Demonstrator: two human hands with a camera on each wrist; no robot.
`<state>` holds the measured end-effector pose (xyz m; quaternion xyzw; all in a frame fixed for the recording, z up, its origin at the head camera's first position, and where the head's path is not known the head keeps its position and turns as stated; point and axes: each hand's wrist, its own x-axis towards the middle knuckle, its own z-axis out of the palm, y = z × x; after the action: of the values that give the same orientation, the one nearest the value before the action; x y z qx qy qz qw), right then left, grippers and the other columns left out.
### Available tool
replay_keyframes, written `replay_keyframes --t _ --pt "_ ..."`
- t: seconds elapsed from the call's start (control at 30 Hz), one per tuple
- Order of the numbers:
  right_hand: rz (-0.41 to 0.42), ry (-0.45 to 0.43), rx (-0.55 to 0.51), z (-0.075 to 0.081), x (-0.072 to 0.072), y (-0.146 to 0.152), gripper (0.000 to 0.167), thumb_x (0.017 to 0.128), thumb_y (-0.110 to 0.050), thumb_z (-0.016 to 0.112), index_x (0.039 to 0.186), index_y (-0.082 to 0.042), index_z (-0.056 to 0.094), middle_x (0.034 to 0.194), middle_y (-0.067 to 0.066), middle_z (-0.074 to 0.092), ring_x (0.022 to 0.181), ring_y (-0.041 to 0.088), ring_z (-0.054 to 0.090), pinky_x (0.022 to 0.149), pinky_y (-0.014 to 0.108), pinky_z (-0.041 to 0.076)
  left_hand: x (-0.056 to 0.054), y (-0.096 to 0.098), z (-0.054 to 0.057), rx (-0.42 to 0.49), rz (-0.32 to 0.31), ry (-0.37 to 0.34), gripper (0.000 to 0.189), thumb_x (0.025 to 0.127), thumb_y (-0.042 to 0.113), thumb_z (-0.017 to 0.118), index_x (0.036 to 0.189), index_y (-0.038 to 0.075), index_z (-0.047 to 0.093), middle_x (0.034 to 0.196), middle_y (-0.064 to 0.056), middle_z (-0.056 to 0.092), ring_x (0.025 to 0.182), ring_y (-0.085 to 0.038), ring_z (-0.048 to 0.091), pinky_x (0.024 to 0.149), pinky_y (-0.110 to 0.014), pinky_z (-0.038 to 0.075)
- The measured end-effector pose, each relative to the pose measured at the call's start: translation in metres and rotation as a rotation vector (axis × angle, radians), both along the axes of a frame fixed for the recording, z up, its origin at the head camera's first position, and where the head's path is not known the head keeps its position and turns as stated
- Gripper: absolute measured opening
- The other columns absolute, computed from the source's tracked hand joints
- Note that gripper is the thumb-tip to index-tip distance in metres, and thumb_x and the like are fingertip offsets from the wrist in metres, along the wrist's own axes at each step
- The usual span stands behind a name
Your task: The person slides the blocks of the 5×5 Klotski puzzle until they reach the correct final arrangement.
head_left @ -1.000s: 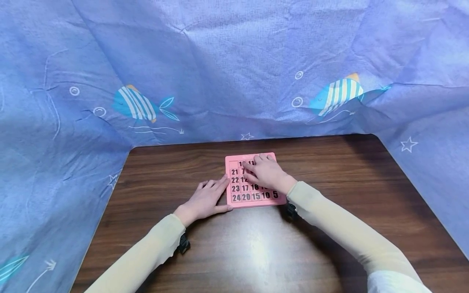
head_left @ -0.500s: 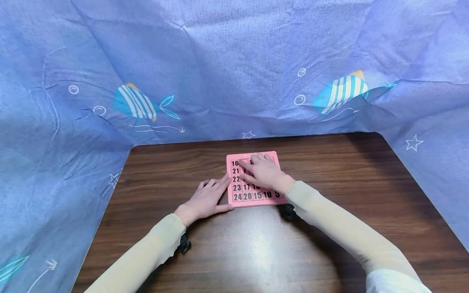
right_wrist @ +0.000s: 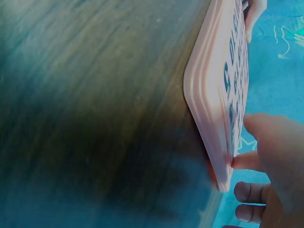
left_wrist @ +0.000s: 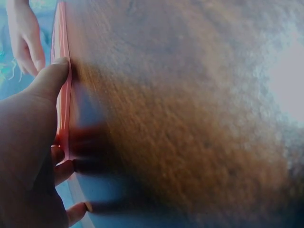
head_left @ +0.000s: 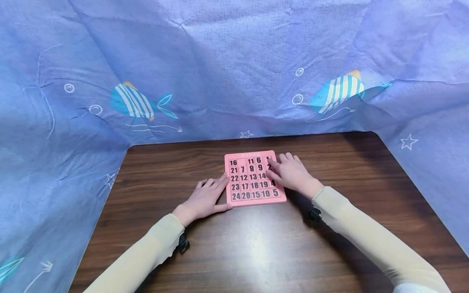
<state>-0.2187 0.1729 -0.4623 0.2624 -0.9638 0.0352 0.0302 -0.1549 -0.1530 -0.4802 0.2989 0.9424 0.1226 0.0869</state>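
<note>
A pink sliding number puzzle (head_left: 255, 200) with black numerals lies flat on the wooden table. In its top row a vacant slot shows between tile 16 (head_left: 233, 162) and tile 11 (head_left: 250, 161). My left hand (head_left: 203, 200) rests along the puzzle's left side, fingers extended at the edge and thumb at the near left corner. The left wrist view shows that thumb (left_wrist: 53, 76) against the pink side wall. Over the right columns, my right hand (head_left: 293, 174) has its index fingertip at tile 1 and its thumb near the tiles below. These fingers partly cover several numerals.
The dark wooden table (head_left: 234, 252) extends around the puzzle on all sides. A blue cloth (head_left: 227, 61) with printed fish hangs behind it and at both sides. A black wrist camera (head_left: 182, 243) sits under the left sleeve.
Tile 16 slid left into the top left corner, so the vacant slot shifted one place right. My right hand then moved right to the last column. My left hand stayed put.
</note>
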Motion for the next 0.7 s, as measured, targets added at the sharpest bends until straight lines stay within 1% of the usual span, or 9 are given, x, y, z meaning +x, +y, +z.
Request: replay_keyframes --t 0.1,0.17,0.27,0.33,0.4,0.53,0.6,0.7 --pt "0.031 -0.012 -0.017 -0.001 0.001 -0.004 0.055 0.102 -0.047 0.062 0.141 -0.009 0.066 0.103 0.020 0.061 0.100 0.039 0.053 0.086 0.052 0.044 0.000 0.001 0.002 -0.021 0.002 -0.010 0.093 0.098 0.065 0.058 0.166 0.008 0.028 0.173 -0.010 0.022 0.146 -0.031 0.039 0.118 -0.061 0.027" --pt "0.047 -0.019 -0.032 -0.002 0.001 -0.009 0.055 0.102 -0.048 0.062 0.141 -0.009 0.066 0.105 0.022 0.062 0.101 0.039 0.053 0.086 0.053 0.045 0.000 0.001 0.003 -0.031 0.003 -0.014 0.094 0.098 0.065 0.058 0.166 0.009 0.026 0.173 -0.009 0.021 0.147 -0.031 0.039 0.118 -0.061 0.026" --pt "0.067 -0.031 -0.049 -0.003 0.001 -0.018 0.056 0.102 -0.049 0.061 0.143 -0.011 0.065 0.106 0.022 0.062 0.099 0.039 0.054 0.085 0.053 0.045 0.001 0.002 0.004 -0.031 0.005 -0.016 0.093 0.098 0.063 0.060 0.166 0.008 0.027 0.173 -0.010 0.022 0.147 -0.031 0.039 0.118 -0.061 0.026" --pt "0.073 -0.042 -0.048 -0.003 0.001 -0.023 0.058 0.102 -0.050 0.061 0.145 -0.011 0.063 0.107 0.022 0.061 0.100 0.039 0.054 0.087 0.053 0.045 0.001 0.002 0.004 -0.022 0.003 -0.009 0.093 0.098 0.063 0.060 0.165 0.008 0.028 0.172 -0.010 0.023 0.146 -0.032 0.040 0.117 -0.061 0.027" --pt "0.080 -0.048 -0.052 -0.001 0.002 -0.024 0.058 0.102 -0.049 0.062 0.146 -0.012 0.062 0.104 0.021 0.060 0.099 0.039 0.053 0.087 0.053 0.044 0.001 0.002 0.004 -0.022 0.003 -0.010 0.092 0.098 0.063 0.060 0.165 0.008 0.028 0.172 -0.010 0.023 0.146 -0.031 0.040 0.117 -0.062 0.027" --pt "0.079 -0.031 -0.070 0.000 0.006 -0.015 0.057 0.102 -0.047 0.063 0.146 -0.011 0.062 0.101 0.018 0.059 0.098 0.038 0.052 0.087 0.052 0.043 0.001 0.003 0.006 -0.055 0.010 -0.021 0.093 0.099 0.064 0.058 0.166 0.009 0.026 0.173 -0.009 0.021 0.148 -0.030 0.038 0.118 -0.060 0.027" --pt "0.075 -0.014 -0.081 -0.001 0.011 -0.006 0.056 0.102 -0.046 0.063 0.146 -0.012 0.062 0.096 0.015 0.057 0.095 0.036 0.051 0.084 0.050 0.043 0.001 0.002 0.006 -0.066 0.011 -0.021 0.092 0.099 0.064 0.057 0.166 0.009 0.025 0.173 -0.009 0.020 0.148 -0.030 0.038 0.118 -0.060 0.027" --pt "0.069 -0.015 -0.092 -0.004 0.020 0.009 0.054 0.101 -0.045 0.064 0.145 -0.013 0.063 0.092 0.012 0.055 0.091 0.033 0.051 0.079 0.047 0.042 0.001 0.002 0.005 -0.066 0.010 -0.017 0.092 0.099 0.065 0.057 0.166 0.009 0.026 0.173 -0.009 0.021 0.148 -0.031 0.038 0.118 -0.061 0.027"
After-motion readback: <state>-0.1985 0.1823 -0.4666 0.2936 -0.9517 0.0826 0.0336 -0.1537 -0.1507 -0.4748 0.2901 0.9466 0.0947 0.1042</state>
